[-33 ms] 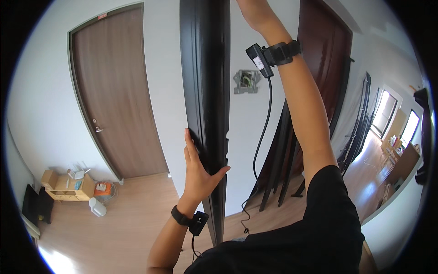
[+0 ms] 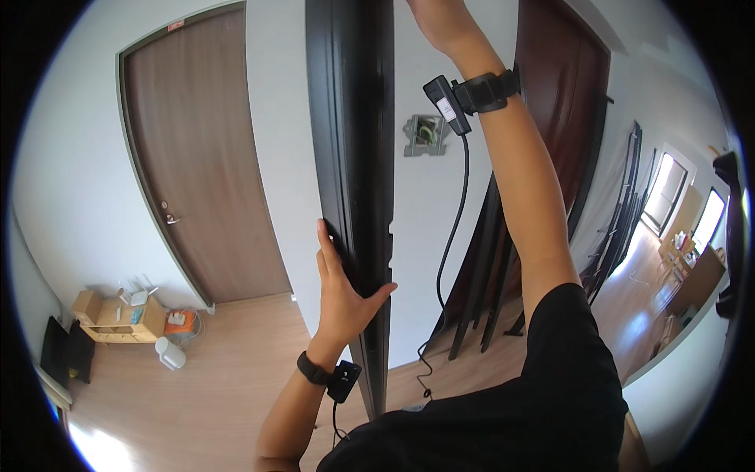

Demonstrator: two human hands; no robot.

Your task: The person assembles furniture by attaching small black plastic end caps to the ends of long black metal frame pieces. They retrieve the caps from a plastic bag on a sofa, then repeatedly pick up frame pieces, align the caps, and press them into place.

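A long black profiled beam (image 2: pixel 350 141) stands nearly upright before me, running from the top edge down past my body. Notches show along its right edge. Against its lower part lies my left hand (image 2: pixel 344 303), fingers stretched upward along the left side and thumb spread out to the right edge. My right arm reaches up on the right of the beam. Only the wrist and part of my right hand (image 2: pixel 442 22) show at the top; its fingers are out of the picture. Each wrist wears a black strap with a small cabled device.
Behind stand a brown door (image 2: pixel 193 157) and a dark red door (image 2: pixel 558 102). More black beams (image 2: pixel 481 267) lean at the right. A grey bracket (image 2: pixel 425 135) is on the white wall. At the left are a small wooden cabinet (image 2: pixel 122 330) and a white jug (image 2: pixel 170 354).
The beam's upper part sits very slightly farther left in the picture, and the view has shifted a little. Both hands keep nearly the same places.
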